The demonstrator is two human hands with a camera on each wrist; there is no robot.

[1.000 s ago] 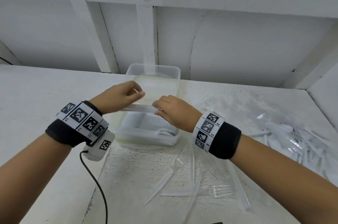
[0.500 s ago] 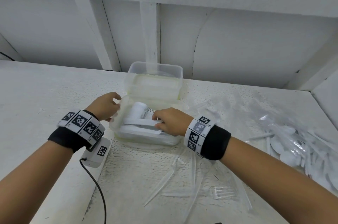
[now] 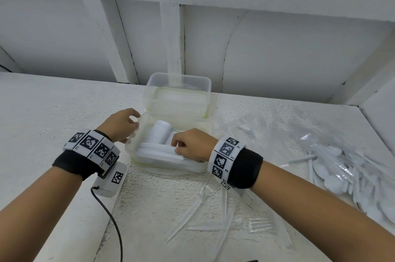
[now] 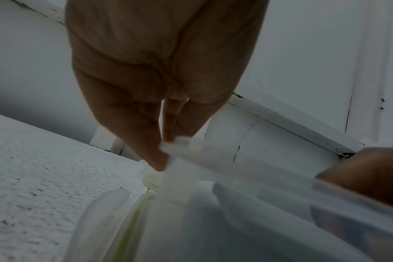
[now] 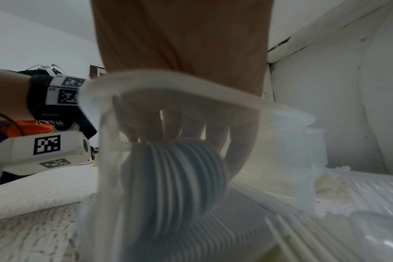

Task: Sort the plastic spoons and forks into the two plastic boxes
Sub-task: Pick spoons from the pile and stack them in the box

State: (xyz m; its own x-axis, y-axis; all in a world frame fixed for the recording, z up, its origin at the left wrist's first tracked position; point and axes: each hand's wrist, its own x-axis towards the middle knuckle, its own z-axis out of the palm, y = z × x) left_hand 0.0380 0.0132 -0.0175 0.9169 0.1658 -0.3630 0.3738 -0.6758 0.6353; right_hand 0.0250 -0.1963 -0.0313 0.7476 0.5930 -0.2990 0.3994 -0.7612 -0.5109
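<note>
Two clear plastic boxes stand end to end, the near box in front of the far box. In the near box lies a nested stack of white cutlery, with rounded ends and some thin tines showing. My right hand reaches into this box, its fingers curled on the stack's handles. Through the box wall the right wrist view shows the fingertips on the ribbed stack. My left hand pinches the near box's left rim between its fingertips.
Several loose clear forks lie on the white table in front of the box. A heap of white spoons in clear wrapping fills the right side. A black cable hangs from my left wrist. The white wall stands close behind the boxes.
Both hands came down from above the near box with the cutlery stack. The stack now lies in the box, and my left hand has shifted to the box's left rim.
</note>
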